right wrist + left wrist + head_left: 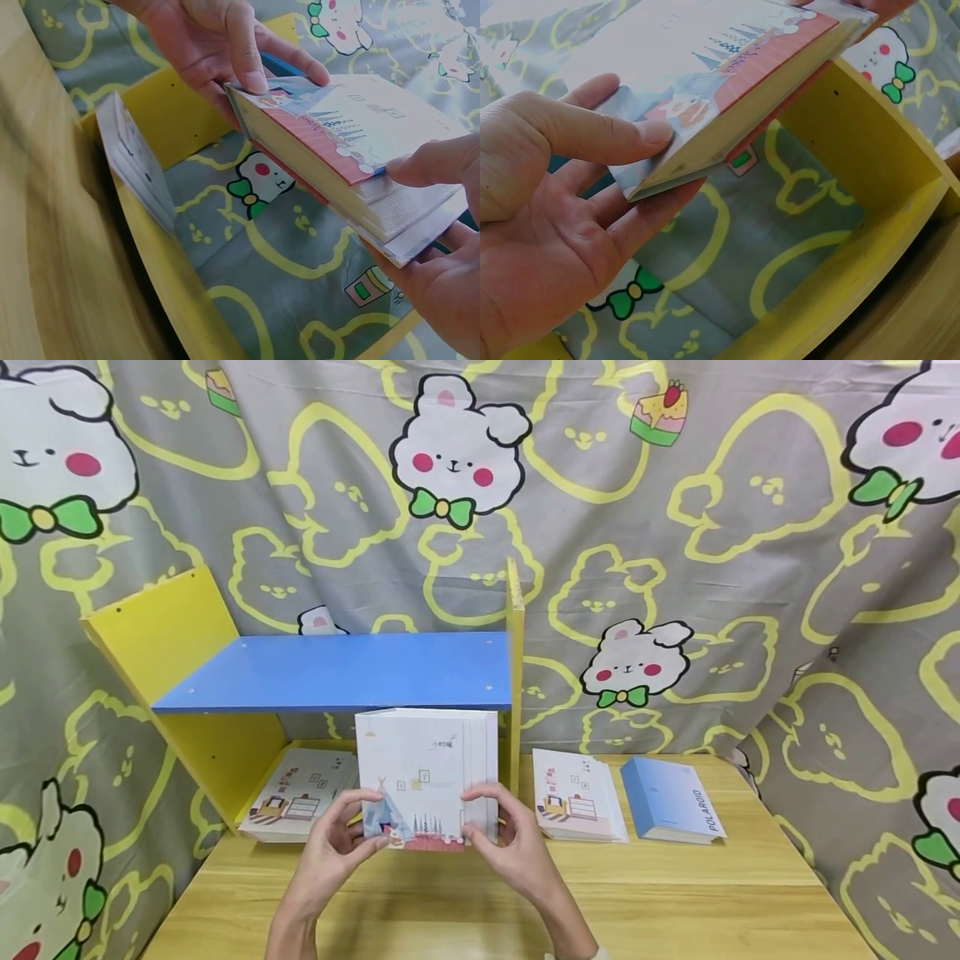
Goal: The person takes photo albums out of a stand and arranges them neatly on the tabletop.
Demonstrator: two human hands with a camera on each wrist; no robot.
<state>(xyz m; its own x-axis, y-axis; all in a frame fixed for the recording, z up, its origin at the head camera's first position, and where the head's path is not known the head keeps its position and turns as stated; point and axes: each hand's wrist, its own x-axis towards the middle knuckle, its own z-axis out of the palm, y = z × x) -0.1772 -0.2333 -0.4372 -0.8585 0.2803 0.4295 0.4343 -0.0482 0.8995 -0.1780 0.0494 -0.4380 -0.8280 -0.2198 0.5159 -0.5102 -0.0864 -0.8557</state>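
Tons of room above the shelf (352,670), but underneath, the held book (426,772) blocks the front, another book (303,785) hogs the left and a panel (515,668) walls off the right.

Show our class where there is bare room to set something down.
Bare: the blue shelf between the yellow panels, and the tabletop in front of the blue book. Crowded: below the shelf's left end, around a white book, and between the blue book and its left neighbour.

A thick white book (416,752) — illustrated front towards the head camera — is held before the blue shelf (345,672).
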